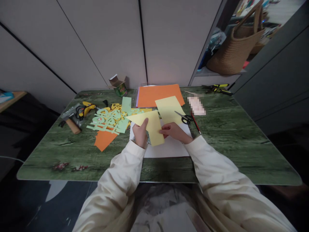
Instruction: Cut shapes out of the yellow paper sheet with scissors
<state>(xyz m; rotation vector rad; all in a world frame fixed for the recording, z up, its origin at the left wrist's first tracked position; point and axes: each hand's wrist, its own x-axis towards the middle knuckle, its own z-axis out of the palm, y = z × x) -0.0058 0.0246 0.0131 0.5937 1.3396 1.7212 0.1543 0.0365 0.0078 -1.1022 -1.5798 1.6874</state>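
Between my two hands is a folded piece of pale yellow paper (154, 129), raised over a white sheet (169, 149). My left hand (140, 132) grips its left part, thumb on top. At its right edge, my right hand (175, 131) pinches the paper between thumb and fingers. Behind my right hand lies another pale yellow sheet (169, 106), with black-handled scissors (186, 119) resting partly on it. A red pencil (196, 124) lies just right of the scissors. Drawn lines show on the white sheet near my left hand, mostly covered.
Green and yellow paper cutouts (108, 119) are heaped at left, beside an orange scrap (105, 140). A hammer (72, 126) and a yellow-handled tool (86, 109) lie farther left. Orange sheets (159, 95) and an opened small box (120, 87) stand at the back; pliers (218, 89) lie back right.
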